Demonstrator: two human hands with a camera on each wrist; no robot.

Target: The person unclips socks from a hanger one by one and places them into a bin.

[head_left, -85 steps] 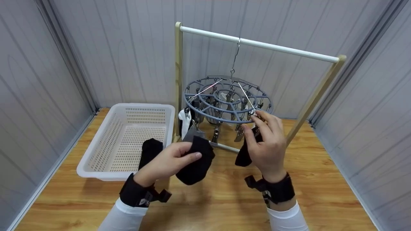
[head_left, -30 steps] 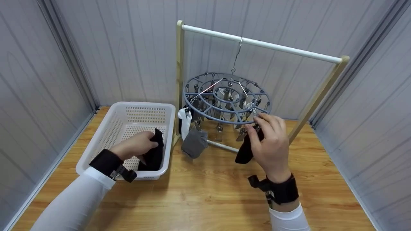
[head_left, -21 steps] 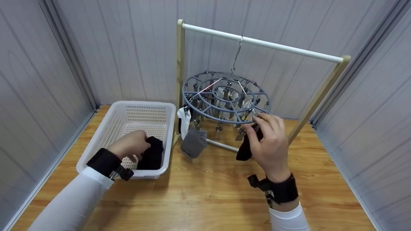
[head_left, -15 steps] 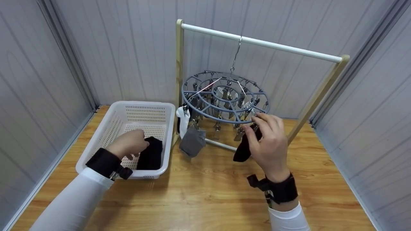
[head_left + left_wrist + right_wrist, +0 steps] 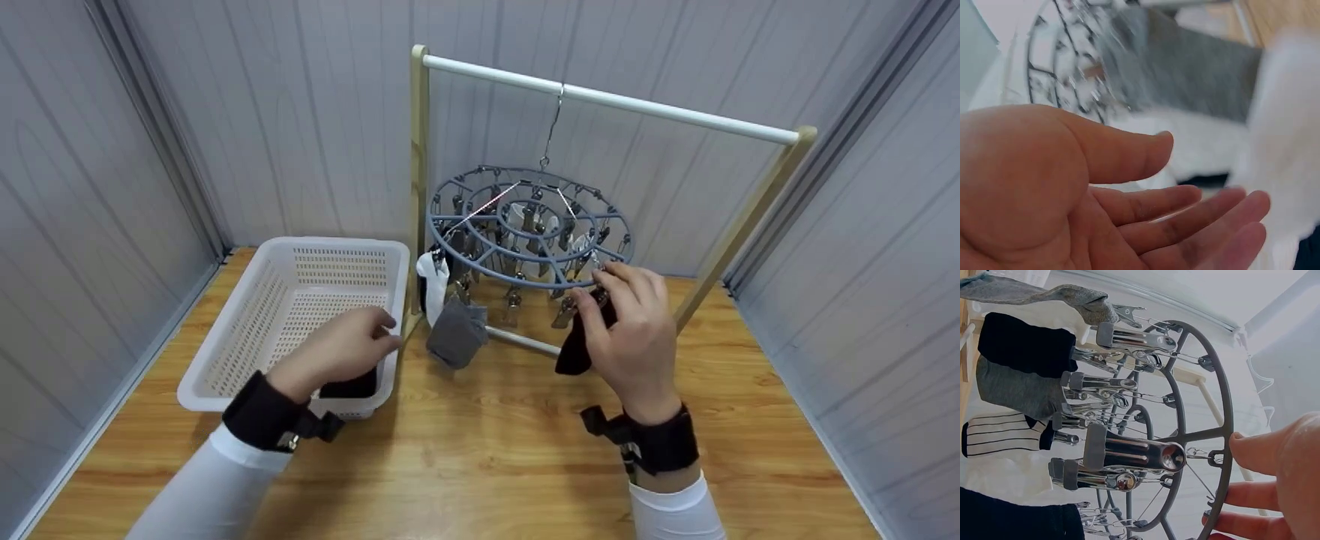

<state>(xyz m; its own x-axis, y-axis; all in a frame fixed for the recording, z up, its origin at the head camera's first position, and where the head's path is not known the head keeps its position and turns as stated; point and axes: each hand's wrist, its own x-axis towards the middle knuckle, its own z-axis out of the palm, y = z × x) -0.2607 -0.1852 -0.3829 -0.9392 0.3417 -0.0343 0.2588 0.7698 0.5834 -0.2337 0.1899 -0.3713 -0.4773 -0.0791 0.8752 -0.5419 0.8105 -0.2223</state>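
My left hand (image 5: 345, 345) hovers over the right side of the white basket (image 5: 195, 360) with loosely bent fingers. In the left wrist view its palm and fingers hold nothing. A black sock (image 5: 349, 386) lies in the basket, partly hidden beneath this hand. My right hand (image 5: 630, 337) grips the near-right rim of the round grey clip hanger (image 5: 1225, 399), thumb and fingers on its edge. Beside those fingers hangs a black sock (image 5: 576, 349). A grey sock (image 5: 456, 334) and a white sock (image 5: 433, 289) hang at the hanger's left side.
The hanger's hook hangs from the white bar (image 5: 675, 116) of a stand with wooden posts (image 5: 739, 225). Metal clips (image 5: 1134, 453) dangle under the hanger, several of them holding socks, one striped (image 5: 1005, 434). Panel walls (image 5: 300, 112) enclose the wooden tabletop (image 5: 480, 465).
My left hand went from holding a black sock near the hanger into the basket, touched the black fabric there, and now has lifted off rightward without it. My right hand stayed at the rim.
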